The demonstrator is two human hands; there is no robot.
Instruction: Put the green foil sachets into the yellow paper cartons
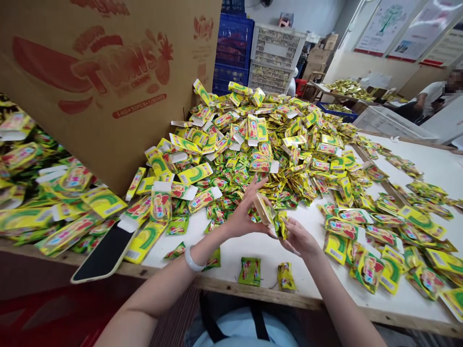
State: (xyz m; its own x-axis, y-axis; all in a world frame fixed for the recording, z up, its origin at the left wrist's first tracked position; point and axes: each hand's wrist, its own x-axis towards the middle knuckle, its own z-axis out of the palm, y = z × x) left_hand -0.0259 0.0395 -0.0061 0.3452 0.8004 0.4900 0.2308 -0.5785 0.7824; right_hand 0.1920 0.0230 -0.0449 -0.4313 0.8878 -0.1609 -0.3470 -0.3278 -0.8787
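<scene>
My left hand holds a small open yellow carton above the white table, fingers spread around its end. My right hand meets it from the right, pinching yellow-green sachets at the carton's mouth. A white bangle circles my left wrist. Three loose sachets lie near the front edge below my hands. A big heap of sachets and flat yellow cartons covers the table behind them.
A large brown cardboard box stands at the left. A phone lies face down over the table's front edge. Blue and white crates are stacked at the back. A person sits at far right.
</scene>
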